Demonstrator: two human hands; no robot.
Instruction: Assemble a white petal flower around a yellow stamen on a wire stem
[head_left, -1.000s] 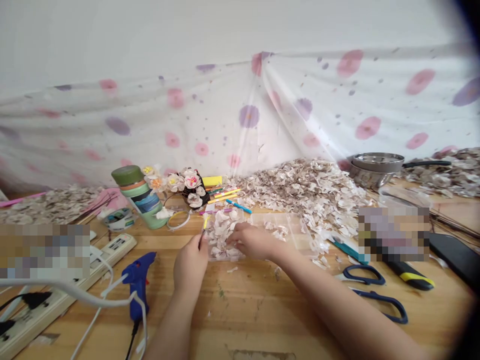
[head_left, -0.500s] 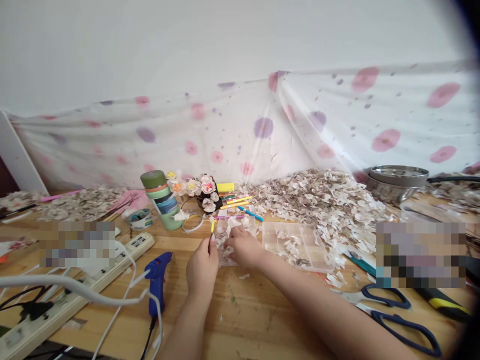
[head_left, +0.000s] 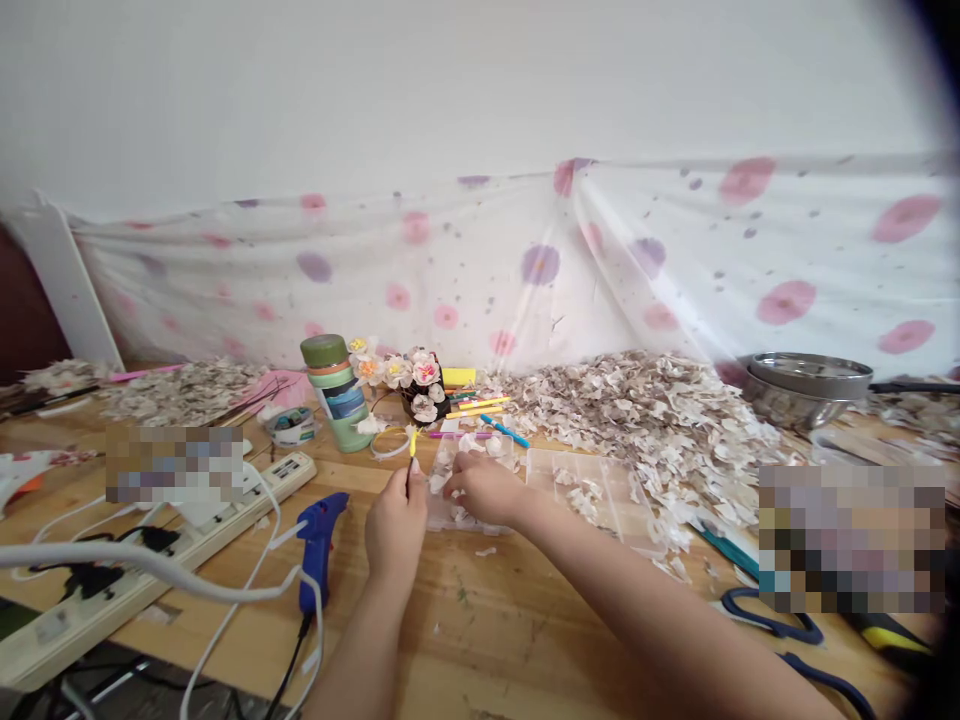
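In the head view my left hand (head_left: 396, 525) is closed around a thin dark stem with a yellow tip (head_left: 413, 443), held upright just left of a clear plastic box (head_left: 448, 523). My right hand (head_left: 486, 490) is over that box, its fingers curled down among pale petals (head_left: 471, 443). Whether a petal is between its fingertips is hidden. To the right lies a clear divided tray (head_left: 626, 515) with more petals in some compartments. Behind the left hand, finished-looking flowers (head_left: 425, 368) stand in a dark holder.
A large petal heap (head_left: 645, 415) covers the back right. To the left are a blue glue gun (head_left: 322, 550), a power strip (head_left: 187, 560) with white cables, a green bottle (head_left: 336, 395) and a tape roll (head_left: 292, 427). Scissors (head_left: 776, 615) and steel bowls (head_left: 806, 385) are at right.
The camera view has shifted, so most things sit slightly further right. My left hand with the stem has moved a little away from the box; my right hand remains over the petals.
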